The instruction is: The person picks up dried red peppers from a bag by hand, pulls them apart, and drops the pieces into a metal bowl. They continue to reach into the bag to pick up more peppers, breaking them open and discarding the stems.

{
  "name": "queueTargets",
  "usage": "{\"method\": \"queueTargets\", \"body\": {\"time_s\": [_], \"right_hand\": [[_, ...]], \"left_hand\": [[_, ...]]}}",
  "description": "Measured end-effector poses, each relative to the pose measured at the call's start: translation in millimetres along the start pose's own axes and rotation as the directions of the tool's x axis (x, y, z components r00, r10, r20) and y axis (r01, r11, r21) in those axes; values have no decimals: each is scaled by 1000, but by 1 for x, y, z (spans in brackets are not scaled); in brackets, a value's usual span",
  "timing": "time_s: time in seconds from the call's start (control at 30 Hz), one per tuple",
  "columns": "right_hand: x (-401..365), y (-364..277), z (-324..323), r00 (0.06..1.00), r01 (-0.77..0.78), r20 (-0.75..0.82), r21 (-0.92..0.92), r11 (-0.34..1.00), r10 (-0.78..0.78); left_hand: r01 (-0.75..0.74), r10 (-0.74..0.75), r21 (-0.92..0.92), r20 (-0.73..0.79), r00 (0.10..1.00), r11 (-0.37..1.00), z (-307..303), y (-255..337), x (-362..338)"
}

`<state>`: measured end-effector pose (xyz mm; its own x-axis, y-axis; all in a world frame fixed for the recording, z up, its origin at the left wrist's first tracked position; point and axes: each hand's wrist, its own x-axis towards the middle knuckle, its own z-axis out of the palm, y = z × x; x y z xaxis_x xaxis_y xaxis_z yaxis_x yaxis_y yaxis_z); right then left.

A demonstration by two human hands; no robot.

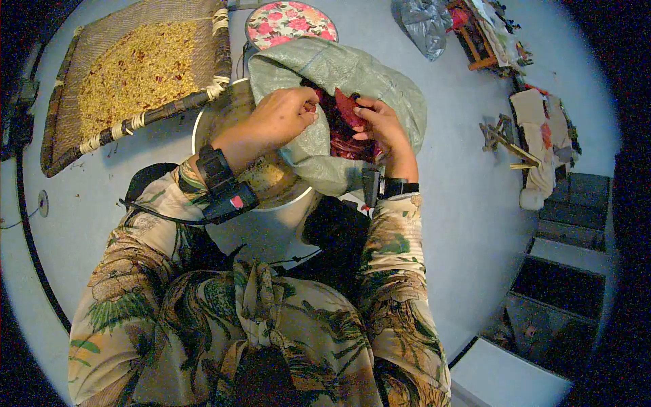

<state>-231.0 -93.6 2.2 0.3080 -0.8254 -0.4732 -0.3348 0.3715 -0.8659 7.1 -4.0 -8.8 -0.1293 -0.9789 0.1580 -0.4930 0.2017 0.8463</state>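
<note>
A pale green woven sack point(393, 88) stands with its mouth rolled open, dark red dried pods point(346, 146) showing inside. Over its left side is my left hand point(288, 115), fingers closed in a pinch on something too small to make out. My right hand point(383, 125), above the sack's right part, holds a red dried pod point(348, 108) between thumb and fingers. Left of the sack and partly under my left forearm, a wide round bucket point(199, 129) with a pale rim has some yellowish bits at its bottom.
A framed mesh tray point(61, 129) with yellow seeds point(139, 74) lies at the upper left. Behind the sack is a round floral stool point(291, 26). A grey plastic bag point(424, 27), wooden stands point(505, 142) and dark steps point(556, 278) are on the right.
</note>
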Motion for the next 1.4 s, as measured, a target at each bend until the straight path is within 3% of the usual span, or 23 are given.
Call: {"method": "queueTargets", "body": {"time_s": [0.1,0.3,0.4,0.8,0.9,1.3,1.4], "right_hand": [[-6,-3,0,1000,6,4,-57,998,-6],[-17,-15,14,998,51,-34,-59,997,-54],[-23,-20,26,998,56,-29,-44,997,-57],[-24,-21,47,998,54,-24,-32,998,-55],[-24,-20,46,998,62,6,3,998,-62],[-30,-29,46,1000,22,1,-79,997,-22],[-26,-20,40,993,102,70,-107,989,-95]], "left_hand": [[-32,33,38,-6,999,999,-2,3,0],[38,-41,45,73,996,998,-9,13,-1],[2,1,-49,64,998,999,2,7,-1],[-112,116,-40,115,987,993,11,6,-3],[-173,173,6,64,983,985,10,9,-6],[-117,115,40,66,991,992,10,10,-6],[-163,159,61,62,985,985,16,2,-6]]}}
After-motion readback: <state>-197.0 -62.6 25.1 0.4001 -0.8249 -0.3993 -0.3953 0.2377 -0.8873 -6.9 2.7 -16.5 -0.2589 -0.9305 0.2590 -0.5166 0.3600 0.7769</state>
